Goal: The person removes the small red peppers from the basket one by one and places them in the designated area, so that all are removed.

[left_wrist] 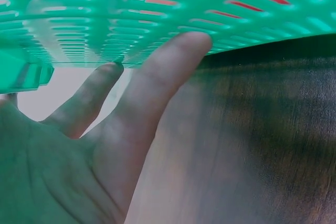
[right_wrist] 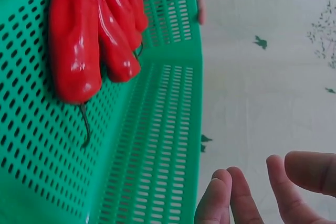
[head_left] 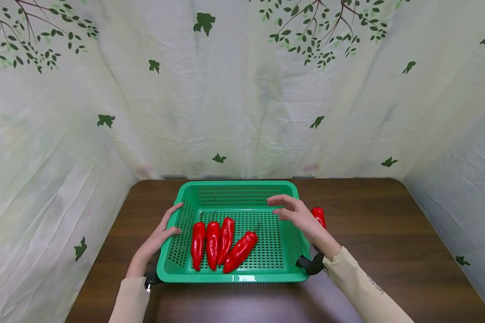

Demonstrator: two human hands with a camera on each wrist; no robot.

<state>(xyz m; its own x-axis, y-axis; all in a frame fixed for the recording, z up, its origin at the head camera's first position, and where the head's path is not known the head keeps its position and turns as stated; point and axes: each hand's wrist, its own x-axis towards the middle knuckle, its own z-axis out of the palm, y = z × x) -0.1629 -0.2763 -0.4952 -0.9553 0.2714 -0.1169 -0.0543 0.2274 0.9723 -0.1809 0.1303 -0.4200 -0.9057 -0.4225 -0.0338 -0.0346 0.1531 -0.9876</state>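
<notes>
A green perforated plastic basket [head_left: 242,277] stands on the brown table. Several glossy red peppers [head_left: 199,246] with thin stems lie in its left and middle part. At the basket's left side is my left hand [head_left: 157,237], fingers mostly straight against the rim and wall. In the left wrist view, its thumb [left_wrist: 173,66] touches the slotted outer wall. Over the basket's right end hovers my right hand [head_left: 297,215], fingers spread and holding nothing. Beyond the right wrist, another red pepper [head_left: 318,215] sits on the table outside the basket, partly hidden by the hand.
The brown wooden table [head_left: 388,233] extends on both sides of the basket. A pale curtain [head_left: 242,98] printed with leaves hangs behind it and along the sides. A black wrist device [head_left: 312,264] is on the right wrist, close to the basket's rim.
</notes>
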